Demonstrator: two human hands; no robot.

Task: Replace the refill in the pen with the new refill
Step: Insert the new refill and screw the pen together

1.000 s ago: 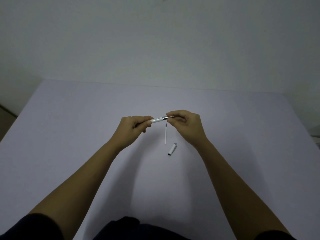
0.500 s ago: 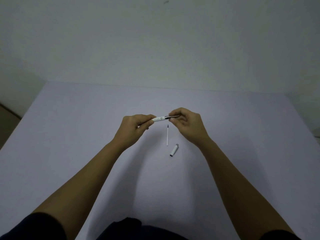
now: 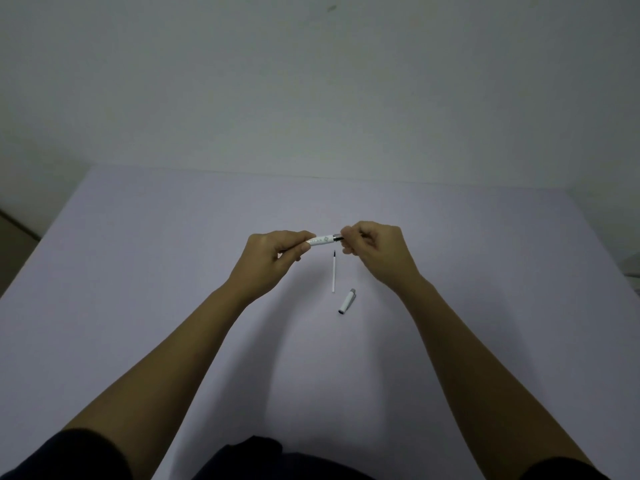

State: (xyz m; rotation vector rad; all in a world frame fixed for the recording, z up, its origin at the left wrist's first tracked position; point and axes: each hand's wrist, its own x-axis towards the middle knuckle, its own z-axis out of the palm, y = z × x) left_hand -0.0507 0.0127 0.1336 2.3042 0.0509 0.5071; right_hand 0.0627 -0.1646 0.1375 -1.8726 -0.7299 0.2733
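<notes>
Nothing readable here, honestly. The white pen barrel (image 3: 322, 240) has some small grey print or pattern along its side, but it's too tiny and blurry to tell letters from decoration. The cap (image 3: 346, 301) and the loose refill (image 3: 334, 273) on the table (image 3: 138, 271) look plain — no brand, no numbers, no label that I can make out.
</notes>
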